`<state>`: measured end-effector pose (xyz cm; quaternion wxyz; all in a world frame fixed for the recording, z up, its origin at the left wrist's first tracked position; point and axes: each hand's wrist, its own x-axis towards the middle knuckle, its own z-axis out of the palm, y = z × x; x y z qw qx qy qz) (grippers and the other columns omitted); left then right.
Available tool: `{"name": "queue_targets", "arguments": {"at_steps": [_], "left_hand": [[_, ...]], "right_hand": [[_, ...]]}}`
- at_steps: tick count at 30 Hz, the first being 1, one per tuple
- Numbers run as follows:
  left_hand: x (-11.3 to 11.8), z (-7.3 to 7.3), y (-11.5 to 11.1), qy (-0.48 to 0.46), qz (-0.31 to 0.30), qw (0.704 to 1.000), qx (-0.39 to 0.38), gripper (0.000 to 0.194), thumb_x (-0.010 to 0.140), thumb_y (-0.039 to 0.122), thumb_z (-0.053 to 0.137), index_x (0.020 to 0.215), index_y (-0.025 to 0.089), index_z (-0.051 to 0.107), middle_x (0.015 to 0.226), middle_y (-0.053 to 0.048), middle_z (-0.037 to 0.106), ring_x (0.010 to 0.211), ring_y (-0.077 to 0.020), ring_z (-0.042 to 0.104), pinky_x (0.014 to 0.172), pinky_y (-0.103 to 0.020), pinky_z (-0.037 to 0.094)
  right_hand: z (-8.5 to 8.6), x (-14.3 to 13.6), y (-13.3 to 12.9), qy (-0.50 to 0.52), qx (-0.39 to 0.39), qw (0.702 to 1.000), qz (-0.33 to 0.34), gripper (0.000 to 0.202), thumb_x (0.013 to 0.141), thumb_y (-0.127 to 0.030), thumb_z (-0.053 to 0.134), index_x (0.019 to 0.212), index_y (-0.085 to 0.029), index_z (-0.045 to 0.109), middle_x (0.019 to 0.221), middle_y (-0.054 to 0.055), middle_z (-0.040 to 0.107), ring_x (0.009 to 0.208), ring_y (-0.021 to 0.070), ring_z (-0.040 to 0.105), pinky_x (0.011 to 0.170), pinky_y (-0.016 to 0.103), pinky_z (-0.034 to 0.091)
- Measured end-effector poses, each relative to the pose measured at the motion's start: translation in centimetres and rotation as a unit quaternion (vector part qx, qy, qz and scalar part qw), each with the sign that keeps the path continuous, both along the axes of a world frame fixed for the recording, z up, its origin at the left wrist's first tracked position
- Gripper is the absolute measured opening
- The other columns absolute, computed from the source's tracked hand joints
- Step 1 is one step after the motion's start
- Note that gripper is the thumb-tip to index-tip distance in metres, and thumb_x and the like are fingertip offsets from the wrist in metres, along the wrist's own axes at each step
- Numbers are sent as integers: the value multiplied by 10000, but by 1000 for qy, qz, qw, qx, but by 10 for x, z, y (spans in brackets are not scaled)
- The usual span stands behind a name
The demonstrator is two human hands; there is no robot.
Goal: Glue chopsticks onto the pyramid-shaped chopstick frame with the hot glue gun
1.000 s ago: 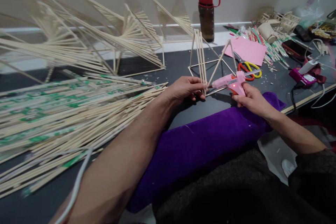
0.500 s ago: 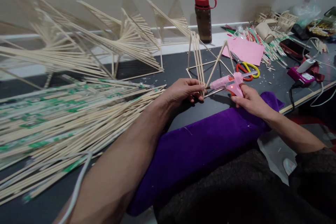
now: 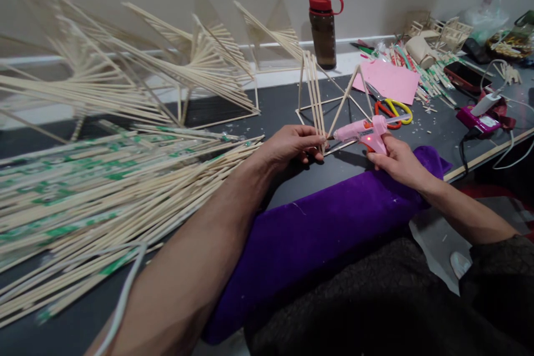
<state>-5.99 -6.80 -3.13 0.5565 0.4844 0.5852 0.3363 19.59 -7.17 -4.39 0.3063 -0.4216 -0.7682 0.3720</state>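
My left hand [image 3: 298,143] pinches the lower end of several upright sticks on a small wooden stick frame [image 3: 316,105]. The frame stands on the dark table, with triangular sides of thin sticks. My right hand [image 3: 396,158] is wrapped round the handle of a pink glue gun [image 3: 367,130], whose small red light is lit. The gun's nozzle points left and is close beside my left fingertips, at the foot of the upright sticks. Whether the nozzle touches the wood is too small to tell.
Loose and wrapped sticks [image 3: 125,189] cover the left side. Finished-looking stick structures [image 3: 192,72] stand behind them. A bottle [image 3: 323,33], pink paper [image 3: 387,80], scissors [image 3: 398,112] and a purple device [image 3: 478,120] are farther back and right. A purple cushion [image 3: 317,228] lies in front.
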Motion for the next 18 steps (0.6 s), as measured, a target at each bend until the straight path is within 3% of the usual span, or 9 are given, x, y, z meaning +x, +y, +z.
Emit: {"name": "queue_targets", "arguments": {"at_steps": [6,18], "left_hand": [[0,0,0,-1,-1,1000,2,227,653,325,808,743,159,683,685,-60,677,577,-135,638,413,-201,339],[1,2,-1,0,0,1000,2,236,649,318,801,737,138,678,659,-50,664,552,-126,627,401,-186,336]], "right_hand": [[2,0,-1,-35,57,998,0,180,811,-288,574,688,-218,462,769,22,547,680,154,508,630,299,365],[-2,1,0,5,39,999,-19,194,807,-354,568,721,-217,462,714,2,521,602,137,497,572,291,355]]}}
